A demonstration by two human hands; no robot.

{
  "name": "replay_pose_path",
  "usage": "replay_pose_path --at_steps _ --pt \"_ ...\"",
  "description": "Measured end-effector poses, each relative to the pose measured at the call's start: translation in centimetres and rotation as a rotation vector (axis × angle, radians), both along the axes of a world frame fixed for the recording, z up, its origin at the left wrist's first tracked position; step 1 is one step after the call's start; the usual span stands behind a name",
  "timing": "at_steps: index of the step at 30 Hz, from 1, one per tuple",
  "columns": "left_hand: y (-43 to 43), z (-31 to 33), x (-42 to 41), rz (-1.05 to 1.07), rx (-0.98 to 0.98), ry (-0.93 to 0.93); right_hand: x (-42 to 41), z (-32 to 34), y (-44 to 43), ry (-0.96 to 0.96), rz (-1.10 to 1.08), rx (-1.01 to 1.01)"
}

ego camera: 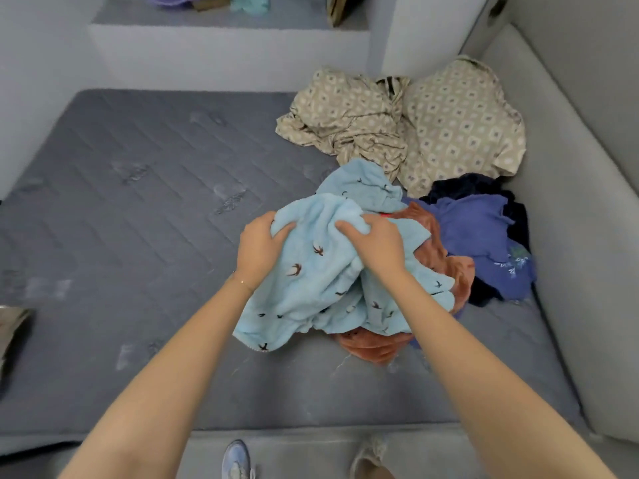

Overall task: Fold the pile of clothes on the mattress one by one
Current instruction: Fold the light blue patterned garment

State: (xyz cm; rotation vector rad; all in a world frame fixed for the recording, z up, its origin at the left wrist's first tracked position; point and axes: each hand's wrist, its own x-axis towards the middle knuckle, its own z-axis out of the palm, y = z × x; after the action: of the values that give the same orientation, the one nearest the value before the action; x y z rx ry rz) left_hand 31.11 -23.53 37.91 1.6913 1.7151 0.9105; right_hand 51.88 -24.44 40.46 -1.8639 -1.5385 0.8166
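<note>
A pile of clothes lies on the right side of the grey mattress. On top is a light blue fleece garment with small dark bird prints. My left hand grips its left side and my right hand grips a bunched fold near its middle. Under it lies a rust-orange garment, partly hidden. Beside that sit a purple-blue top and a dark navy piece.
A crumpled beige patterned sheet and a matching pillow lie at the far right corner. A grey padded wall runs along the mattress's right edge. A raised ledge at the back holds other items. My shoes show below.
</note>
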Motion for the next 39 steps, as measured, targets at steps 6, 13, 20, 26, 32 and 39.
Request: replay_pose_path --at_steps 6,13,20,26,32,39 --pt "-1.3 2.3 -14.7 0.045 0.036 -0.015 -13.8 1.2 -0.7 0.082 -0.074 0.042" --pt "0.0 4.7 -27.7 0.090 0.055 -0.012 -26.2 2.2 0.4 0.072 -0.058 0.057" --pt "1.4 4.4 -34.9 0.173 0.089 0.021 -33.0 2.4 2.7 -0.003 0.096 0.034" --pt "1.8 2.7 -39.5 0.249 0.044 -0.019 -37.5 1.9 4.5 -0.032 0.164 0.004" --pt "1.9 1.3 -44.3 0.211 -0.006 -0.034 -42.3 0.5 4.9 -0.004 0.159 -0.032" --pt "2.7 0.0 -52.7 0.027 -0.141 0.006 -50.1 -1.2 4.5 -0.047 0.084 -0.119"
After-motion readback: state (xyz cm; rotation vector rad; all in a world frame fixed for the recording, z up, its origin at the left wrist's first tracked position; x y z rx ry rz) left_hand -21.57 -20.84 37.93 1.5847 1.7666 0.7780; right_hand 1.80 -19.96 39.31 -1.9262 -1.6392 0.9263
